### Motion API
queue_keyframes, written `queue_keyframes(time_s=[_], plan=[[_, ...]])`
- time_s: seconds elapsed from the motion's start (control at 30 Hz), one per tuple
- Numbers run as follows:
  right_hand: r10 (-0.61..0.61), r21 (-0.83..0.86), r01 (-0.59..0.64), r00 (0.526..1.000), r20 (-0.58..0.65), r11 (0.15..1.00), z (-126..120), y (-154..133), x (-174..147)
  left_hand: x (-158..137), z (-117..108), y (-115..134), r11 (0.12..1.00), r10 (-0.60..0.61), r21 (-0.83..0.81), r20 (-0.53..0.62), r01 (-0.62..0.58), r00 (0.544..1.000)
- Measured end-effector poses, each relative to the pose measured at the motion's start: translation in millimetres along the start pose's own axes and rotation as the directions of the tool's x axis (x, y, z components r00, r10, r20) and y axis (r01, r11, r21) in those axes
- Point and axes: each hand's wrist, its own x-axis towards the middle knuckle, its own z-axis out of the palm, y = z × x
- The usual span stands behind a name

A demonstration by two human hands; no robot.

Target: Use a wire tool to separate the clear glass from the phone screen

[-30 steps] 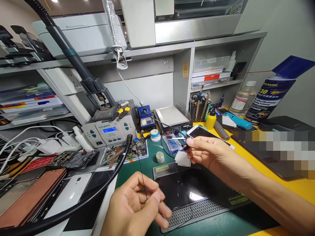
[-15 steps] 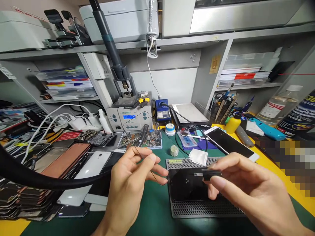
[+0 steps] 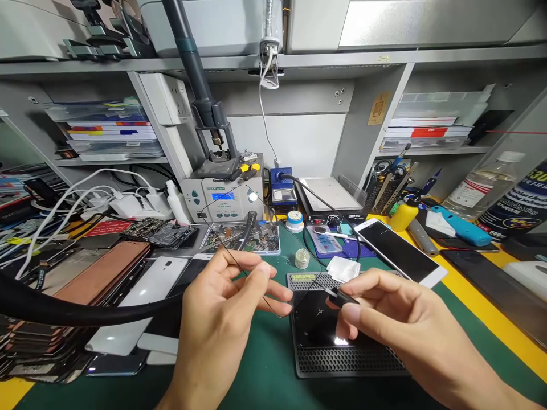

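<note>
My left hand [image 3: 231, 307] pinches a thin dark wire [image 3: 239, 265] between thumb and forefinger, its other fingers spread loosely. The wire bows up behind the hand and curves below the fingers. My right hand [image 3: 393, 319] grips a small black block-like piece [image 3: 344, 298] with a flat, pale tip pointing left; its exact kind I cannot make out. Beneath the right hand lies a dark-screened phone [image 3: 314, 327] on a black honeycomb mat [image 3: 342, 363]. A white folded wipe [image 3: 343, 269] rests at the mat's far edge, with a small round jar [image 3: 302, 258] nearby.
Phones and phone parts [image 3: 141, 307] are piled on the left, crossed by a thick black hose [image 3: 106, 316]. A soldering station [image 3: 222, 199], a tray of circuit boards [image 3: 256, 239] and a heating plate [image 3: 329, 196] stand behind. A white phone [image 3: 399, 250] and bottles [image 3: 481, 188] are on the right.
My right hand has moved slightly left with the black piece, which now tilts so its tip points up-left. The left hand stays nearly in place. The view has shifted a little.
</note>
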Motion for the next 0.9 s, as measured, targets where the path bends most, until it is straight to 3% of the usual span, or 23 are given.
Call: queue_keyframes(time_s=[0.17, 0.4, 0.73, 0.9], plan=[[-0.097, -0.078, 0.091, 0.992, -0.079, 0.993, 12, -7, -2, -2, -1, -1, 1.000, 0.007, 0.009, -0.028, -0.007, 1.000], [-0.155, -0.202, 0.128, 0.980, -0.122, 0.971, 12, 1, -2, -3, 3, 1, 1.000, 0.006, -0.004, -0.064, -0.006, 0.998], [-0.224, -0.203, 0.191, 0.962, -0.158, 0.960, 11, -1, -7, -4, 4, 3, 1.000, 0.004, 0.000, -0.067, -0.004, 0.998], [-0.139, -0.195, 0.114, 0.983, -0.119, 0.974, 10, 4, -5, -4, 5, 4, 1.000, -0.006, -0.005, -0.058, 0.006, 0.998]])
